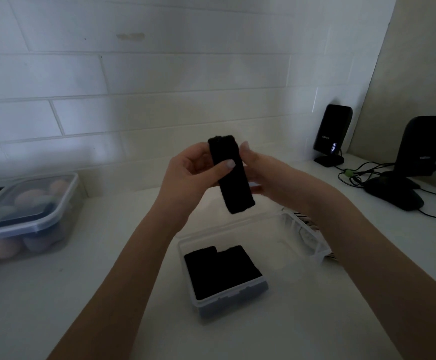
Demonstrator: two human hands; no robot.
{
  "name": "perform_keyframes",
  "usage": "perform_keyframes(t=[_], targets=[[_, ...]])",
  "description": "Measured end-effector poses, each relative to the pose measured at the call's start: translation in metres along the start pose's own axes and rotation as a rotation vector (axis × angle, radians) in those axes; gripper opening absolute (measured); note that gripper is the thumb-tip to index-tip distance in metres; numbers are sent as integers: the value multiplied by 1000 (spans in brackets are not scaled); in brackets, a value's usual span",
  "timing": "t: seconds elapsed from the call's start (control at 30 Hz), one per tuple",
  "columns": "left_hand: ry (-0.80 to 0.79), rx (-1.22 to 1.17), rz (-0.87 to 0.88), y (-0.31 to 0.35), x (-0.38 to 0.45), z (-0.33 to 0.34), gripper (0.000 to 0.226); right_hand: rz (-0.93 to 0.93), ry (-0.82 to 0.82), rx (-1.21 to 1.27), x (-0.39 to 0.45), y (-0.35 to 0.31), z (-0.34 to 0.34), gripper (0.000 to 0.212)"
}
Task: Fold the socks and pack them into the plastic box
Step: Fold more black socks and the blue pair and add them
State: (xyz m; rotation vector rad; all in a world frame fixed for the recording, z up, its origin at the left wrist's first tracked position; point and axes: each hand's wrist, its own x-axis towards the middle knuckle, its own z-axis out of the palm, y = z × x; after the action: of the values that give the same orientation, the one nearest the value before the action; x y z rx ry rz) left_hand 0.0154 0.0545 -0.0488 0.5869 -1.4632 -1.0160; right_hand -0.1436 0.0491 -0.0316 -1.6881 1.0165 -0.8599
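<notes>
Box first: clear rectangular plastic box (240, 297) at six o'clock on the white counter (81, 294), black folded socks (222, 270) inside. Above, toward twelve, left hand (194, 170) and right hand (261, 172) both pinch a folded black sock strip (231, 175), held aloft.

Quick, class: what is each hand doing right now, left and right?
Left hand: pinches the black sock, thumb across its front.
Right hand: holds the same sock from the other side; its fingers are mostly hidden.
</notes>
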Motion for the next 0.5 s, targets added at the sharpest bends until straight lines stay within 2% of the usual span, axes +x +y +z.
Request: perform_keyframes(t=[0.1,0.27,0.43,0.5], targets=[[20,1,3,0,1,0,20,-25,-51,41,-2,2,1,43],[131,67,34,0,3,-4,15,-45,30,42,-2,3,0,20],[246,163,67,-5,6,-10,14,-45,47,1,-4,0,0,11],[249,159,27,-5,6,-9,32,-35,46,-14,-5,-1,1,8]])
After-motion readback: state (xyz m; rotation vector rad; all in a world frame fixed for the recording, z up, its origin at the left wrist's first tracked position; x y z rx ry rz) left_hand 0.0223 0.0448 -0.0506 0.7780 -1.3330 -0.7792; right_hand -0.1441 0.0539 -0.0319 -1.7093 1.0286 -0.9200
